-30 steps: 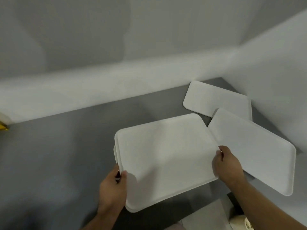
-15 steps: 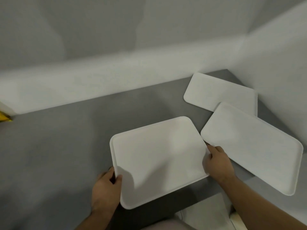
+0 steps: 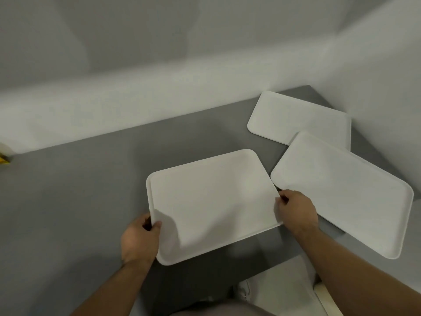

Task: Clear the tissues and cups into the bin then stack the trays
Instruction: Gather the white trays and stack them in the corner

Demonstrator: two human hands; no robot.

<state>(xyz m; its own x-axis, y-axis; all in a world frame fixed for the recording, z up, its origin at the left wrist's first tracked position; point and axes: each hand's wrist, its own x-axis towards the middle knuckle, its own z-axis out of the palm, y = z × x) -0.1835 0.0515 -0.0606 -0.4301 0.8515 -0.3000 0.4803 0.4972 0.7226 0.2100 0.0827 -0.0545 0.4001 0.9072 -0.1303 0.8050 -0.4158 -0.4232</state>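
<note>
A white tray stack (image 3: 211,201) lies on the grey table in front of me; a second rim shows along its left edge. My left hand (image 3: 140,239) grips the stack's near left edge, thumb on top. My right hand (image 3: 296,209) holds its right edge. A second white tray (image 3: 346,192) lies to the right, overlapping a third white tray (image 3: 296,117) in the far right corner. No tissues, cups or bin are in view.
The grey table (image 3: 79,190) runs left and back to a white ledge and wall (image 3: 136,87). A white wall (image 3: 387,76) closes the right side. A small yellow object (image 3: 4,159) sits at the far left edge. The table's near edge drops to the floor (image 3: 284,290).
The tray in my hands came down onto the tray beneath it and now lies flush on it. Both hands kept their grip on its edges.
</note>
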